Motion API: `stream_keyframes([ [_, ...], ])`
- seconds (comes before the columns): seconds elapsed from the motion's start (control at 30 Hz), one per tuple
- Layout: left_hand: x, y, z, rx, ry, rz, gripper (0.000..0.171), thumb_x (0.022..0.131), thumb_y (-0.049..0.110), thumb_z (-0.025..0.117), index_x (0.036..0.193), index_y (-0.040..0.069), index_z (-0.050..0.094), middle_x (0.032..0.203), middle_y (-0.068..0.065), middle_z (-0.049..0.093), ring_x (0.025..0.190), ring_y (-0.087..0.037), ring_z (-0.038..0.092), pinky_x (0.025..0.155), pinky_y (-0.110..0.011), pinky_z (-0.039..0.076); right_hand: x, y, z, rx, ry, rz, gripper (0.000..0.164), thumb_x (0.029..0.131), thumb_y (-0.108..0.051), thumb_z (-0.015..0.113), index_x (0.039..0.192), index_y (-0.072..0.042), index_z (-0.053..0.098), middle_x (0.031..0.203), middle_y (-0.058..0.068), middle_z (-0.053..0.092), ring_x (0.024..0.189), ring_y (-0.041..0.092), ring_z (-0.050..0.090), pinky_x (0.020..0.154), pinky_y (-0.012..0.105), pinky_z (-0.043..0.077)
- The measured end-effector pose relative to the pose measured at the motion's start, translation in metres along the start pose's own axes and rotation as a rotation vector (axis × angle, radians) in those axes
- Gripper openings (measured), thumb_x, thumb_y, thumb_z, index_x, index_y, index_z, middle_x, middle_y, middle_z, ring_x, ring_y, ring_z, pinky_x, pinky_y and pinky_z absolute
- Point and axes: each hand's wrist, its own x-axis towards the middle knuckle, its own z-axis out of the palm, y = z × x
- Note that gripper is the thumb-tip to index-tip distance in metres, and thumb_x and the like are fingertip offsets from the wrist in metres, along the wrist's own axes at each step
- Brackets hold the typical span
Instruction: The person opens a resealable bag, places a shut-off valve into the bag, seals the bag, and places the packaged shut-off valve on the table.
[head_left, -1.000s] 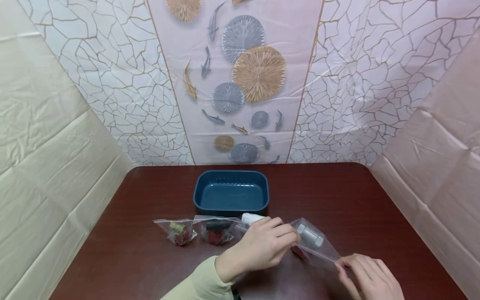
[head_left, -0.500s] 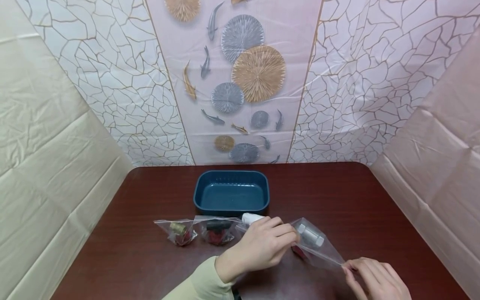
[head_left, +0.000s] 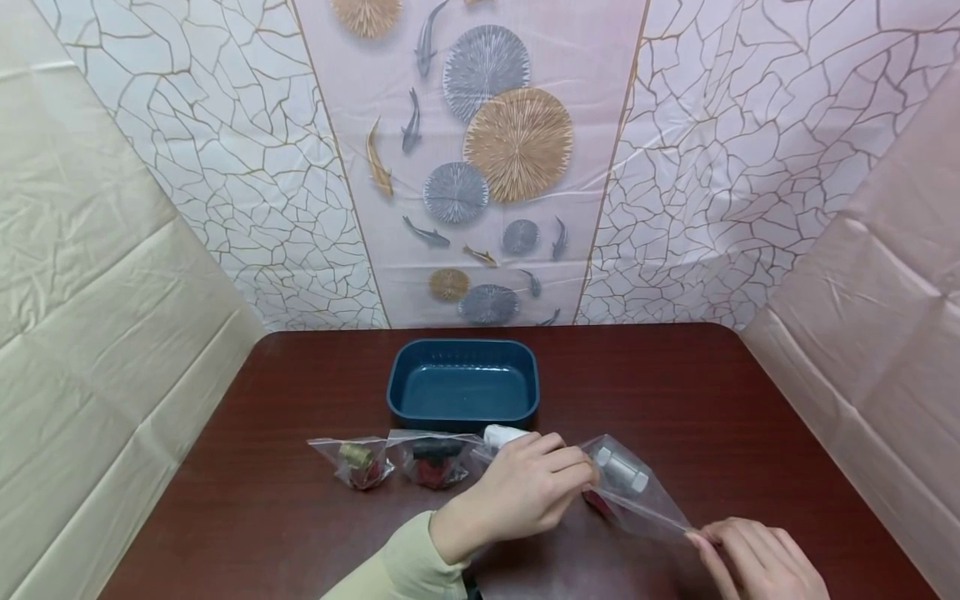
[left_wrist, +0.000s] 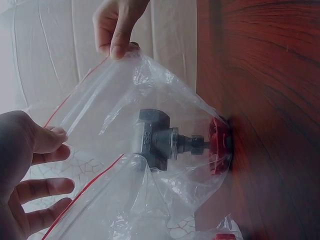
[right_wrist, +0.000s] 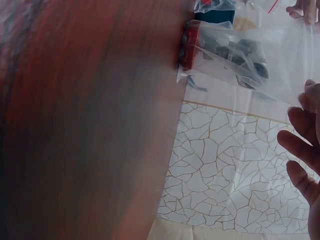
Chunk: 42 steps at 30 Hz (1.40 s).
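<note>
A clear zip bag (head_left: 651,518) with a red seal line holds a grey metal valve (left_wrist: 154,140) with a red handwheel (left_wrist: 219,146). The valve stands on its handwheel at the table in the left wrist view. My left hand (head_left: 525,487) pinches one end of the bag's mouth between thumb and index finger, its other fingers spread. The far corner of that mouth is pinched by my right hand (head_left: 761,560), so the top edge is stretched between both hands. In the right wrist view the right hand's remaining fingers (right_wrist: 300,145) are loosely bent and touch nothing.
To the left stand bagged valves: one with a brass-coloured body (head_left: 356,455), one black (head_left: 437,452), and a white one (head_left: 502,435) partly behind my left hand. A blue rectangular bin (head_left: 463,417) sits behind them on the dark red table (head_left: 300,375). Cloth walls surround the table.
My right hand has slid a little to the right and toward the near edge, drawing along the bag's mouth. The left hand stays in place.
</note>
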Motion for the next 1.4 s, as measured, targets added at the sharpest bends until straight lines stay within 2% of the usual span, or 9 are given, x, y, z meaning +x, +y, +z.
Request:
stream_keyframes([
  [0.23, 0.0, 0.0, 0.001, -0.002, -0.005, -0.006, 0.014, 0.101, 0.025, 0.057, 0.099, 0.024, 0.071, 0.102, 0.014, 0.066, 0.086, -0.007, 0.056, 0.07, -0.02, 0.042, -0.001, 0.005, 0.001, -0.01, 0.002, -0.022, 0.047, 0.101, -0.047, 0.057, 0.069, -0.013, 0.064, 0.068, -0.003, 0.059, 0.054, 0.018, 0.05, 0.058, 0.031, 0.032],
  [0.6, 0.0, 0.001, 0.0, 0.018, -0.004, 0.005, 0.013, 0.1, 0.025, 0.058, 0.1, 0.025, 0.072, 0.102, 0.015, 0.066, 0.086, -0.008, 0.055, 0.069, -0.02, 0.041, 0.008, 0.0, -0.001, -0.02, 0.021, -0.057, 0.051, 0.103, -0.044, 0.054, 0.063, -0.012, 0.055, 0.059, -0.005, 0.044, 0.049, 0.011, 0.036, 0.049, 0.028, 0.026],
  [0.97, -0.001, 0.001, 0.003, 0.001, -0.017, -0.008, 0.017, 0.102, 0.025, 0.053, 0.099, 0.025, 0.07, 0.102, 0.015, 0.066, 0.086, -0.007, 0.055, 0.069, -0.02, 0.041, 0.006, -0.002, -0.007, -0.069, -0.068, 0.015, 0.053, 0.103, -0.047, 0.051, 0.062, -0.014, 0.049, 0.059, -0.011, 0.035, 0.05, 0.005, 0.03, 0.047, 0.025, 0.023],
  [1.17, -0.001, 0.002, 0.002, 0.031, -0.016, 0.007, 0.016, 0.101, 0.025, 0.055, 0.099, 0.025, 0.071, 0.101, 0.015, 0.065, 0.087, -0.008, 0.055, 0.069, -0.02, 0.041, -0.005, 0.006, 0.001, -0.031, 0.002, -0.037, 0.053, 0.103, -0.044, 0.055, 0.06, -0.014, 0.045, 0.059, -0.006, 0.034, 0.049, 0.011, 0.028, 0.047, 0.025, 0.019],
  [1.4, -0.002, 0.003, 0.002, 0.032, -0.034, 0.008, 0.014, 0.1, 0.026, 0.057, 0.1, 0.025, 0.071, 0.102, 0.014, 0.065, 0.088, -0.008, 0.056, 0.07, -0.021, 0.043, -0.005, 0.01, 0.006, -0.009, 0.04, -0.078, 0.052, 0.102, -0.042, 0.056, 0.06, -0.014, 0.046, 0.059, -0.006, 0.035, 0.048, 0.012, 0.028, 0.047, 0.025, 0.019],
])
